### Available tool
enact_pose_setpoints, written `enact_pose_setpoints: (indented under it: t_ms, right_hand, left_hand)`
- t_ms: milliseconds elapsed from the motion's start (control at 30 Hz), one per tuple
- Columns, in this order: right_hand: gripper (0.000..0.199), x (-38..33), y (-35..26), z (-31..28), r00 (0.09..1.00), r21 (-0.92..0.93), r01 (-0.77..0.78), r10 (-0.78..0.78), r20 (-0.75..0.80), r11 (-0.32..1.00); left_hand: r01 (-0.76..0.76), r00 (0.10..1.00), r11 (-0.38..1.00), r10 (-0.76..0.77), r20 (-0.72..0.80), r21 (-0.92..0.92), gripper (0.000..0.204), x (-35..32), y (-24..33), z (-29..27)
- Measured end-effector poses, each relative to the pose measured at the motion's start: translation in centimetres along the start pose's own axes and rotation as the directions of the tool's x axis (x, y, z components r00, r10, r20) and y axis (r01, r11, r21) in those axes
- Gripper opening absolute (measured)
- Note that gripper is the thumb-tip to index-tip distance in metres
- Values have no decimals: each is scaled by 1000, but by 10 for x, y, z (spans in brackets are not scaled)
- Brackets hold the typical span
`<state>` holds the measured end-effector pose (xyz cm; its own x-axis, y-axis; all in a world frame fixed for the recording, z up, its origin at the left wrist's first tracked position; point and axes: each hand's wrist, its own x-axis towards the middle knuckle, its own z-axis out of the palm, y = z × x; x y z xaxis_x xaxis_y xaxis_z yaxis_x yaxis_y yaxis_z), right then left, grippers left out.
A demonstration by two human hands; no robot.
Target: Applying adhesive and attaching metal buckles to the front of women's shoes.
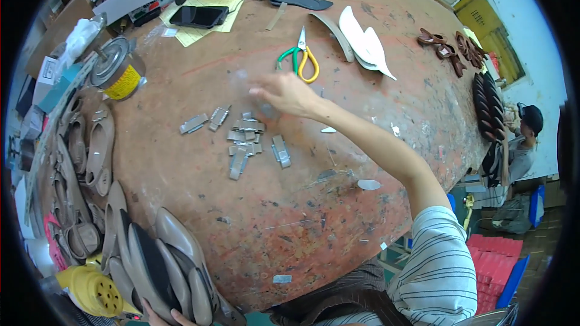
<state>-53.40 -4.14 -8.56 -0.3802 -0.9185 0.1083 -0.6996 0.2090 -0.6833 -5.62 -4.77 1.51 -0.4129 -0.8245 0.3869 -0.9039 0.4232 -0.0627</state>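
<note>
Taupe pointed shoes (181, 238) touched by left hand (151, 314), cut off at lower edge; silvery rectangular buckles (244, 139) scattered near blurred right hand (285, 94); neither grip can be told.

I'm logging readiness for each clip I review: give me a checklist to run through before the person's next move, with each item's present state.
1. Right hand empty or loaded: cannot tell, motion blur hides its fingertips.
2. Right hand clear of the snips: cannot tell, the two nearly meet in this view.
3. Snips pointing away from that hand: ok, their tips face the table's far side.
4. Metal clips lying separately: not ok, several overlap in a heap.
5. Left hand fully visible: not ok, the lower edge cuts it off beside the shoes.
</note>
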Motion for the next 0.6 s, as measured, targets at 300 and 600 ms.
enact_pose_setpoints:
  t_ms: [300,600]
  right_hand:
    - [57,-27,168,-151,716,-481,-676,345,-607,558]
    - [44,-76,133,-194,602,-424,-615,49,-797,665]
  left_hand:
    - [109,992,959,-123,-39,-260,51,-35,-35,39]
    - [77,976,952,-133,-173,-298,51,-19,-21,36]
